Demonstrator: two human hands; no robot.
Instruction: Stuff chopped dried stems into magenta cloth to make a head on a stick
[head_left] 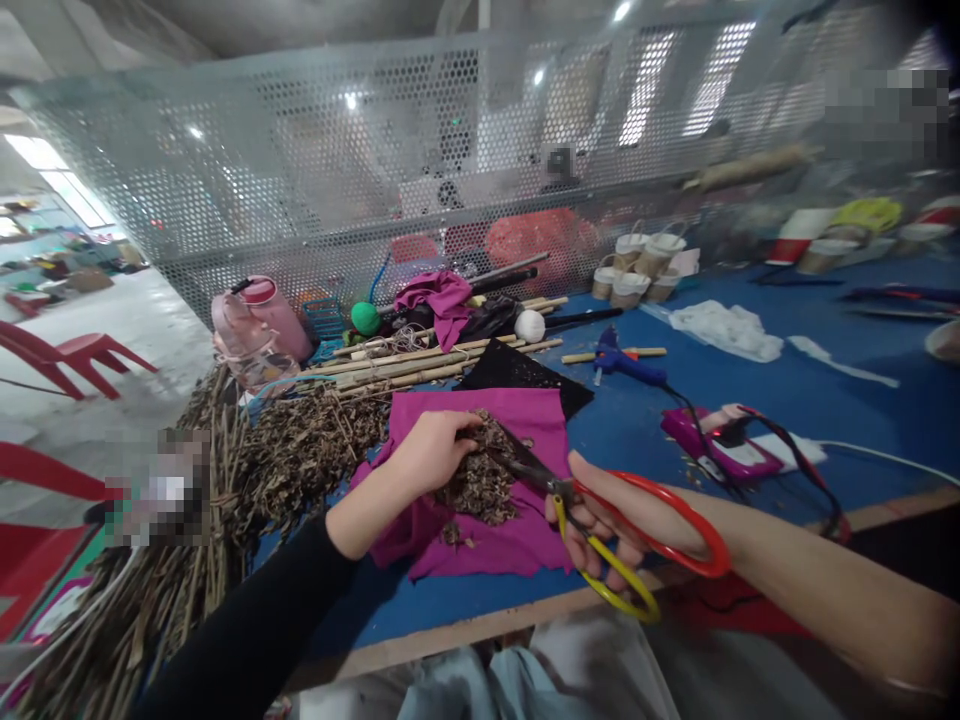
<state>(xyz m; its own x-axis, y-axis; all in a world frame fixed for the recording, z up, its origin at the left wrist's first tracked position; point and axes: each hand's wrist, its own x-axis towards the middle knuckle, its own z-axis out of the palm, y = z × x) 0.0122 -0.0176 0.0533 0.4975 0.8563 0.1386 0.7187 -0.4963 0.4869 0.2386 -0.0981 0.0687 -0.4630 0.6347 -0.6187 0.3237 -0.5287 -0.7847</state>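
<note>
My right hand (607, 510) grips a pair of scissors (559, 486) with one red and one yellow handle loop. Their dark blades reach left into a heap of dried brown leaves (484, 490). The heap lies on a magenta cloth (540, 540) spread over the blue tabletop. My left hand (435, 448) is at the upper left of the heap, fingers curled closed at the leaves by the blade tips. What exactly sits between those fingers is partly hidden.
Bundled dry stems (217, 480) and more dried leaves (307, 450) cover the left side. Sticks (420, 370), a black cloth (525, 375) and a blue glue gun (626, 366) lie behind. A magenta power strip (720, 450) with cords is at right; a perforated metal screen (315, 150) stands at the back.
</note>
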